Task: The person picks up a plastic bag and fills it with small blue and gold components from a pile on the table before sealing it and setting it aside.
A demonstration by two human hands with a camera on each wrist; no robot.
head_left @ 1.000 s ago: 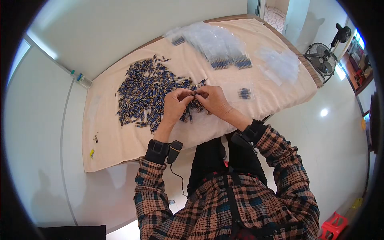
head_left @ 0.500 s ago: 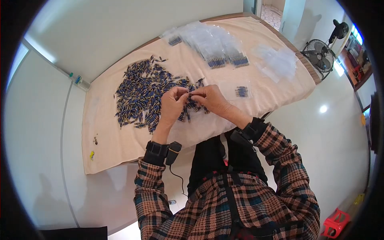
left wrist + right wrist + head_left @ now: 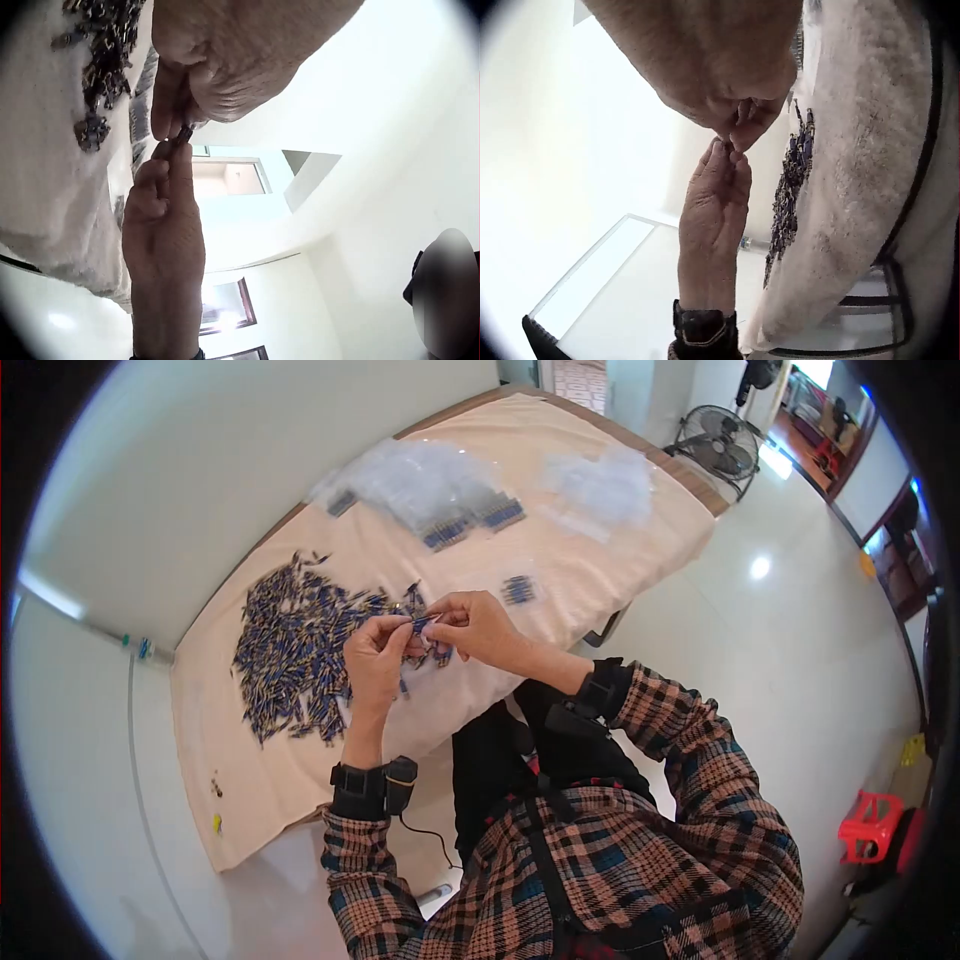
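Over the right edge of a large pile of small dark-blue pieces with gold ends, my two hands meet fingertip to fingertip. My left hand pinches one small blue piece between thumb and forefinger. On its other end, my right hand pinches from the right, thumb and forefinger together. In the left wrist view the held piece shows as a dark stub between both sets of fingertips. The right wrist view mostly hides it behind the fingers. A row of several like pieces lies just beyond the right hand.
Filled clear bags overlap at the table's back, with rows of blue pieces in them. Flat clear bags lie to their right. A cream cloth covers the table. A fan stands beyond the far right corner.
The head view has turned right, so the table appears shifted left. Both hands stay together near the pile's right edge, their fingers shifting slightly around the small blue piece.
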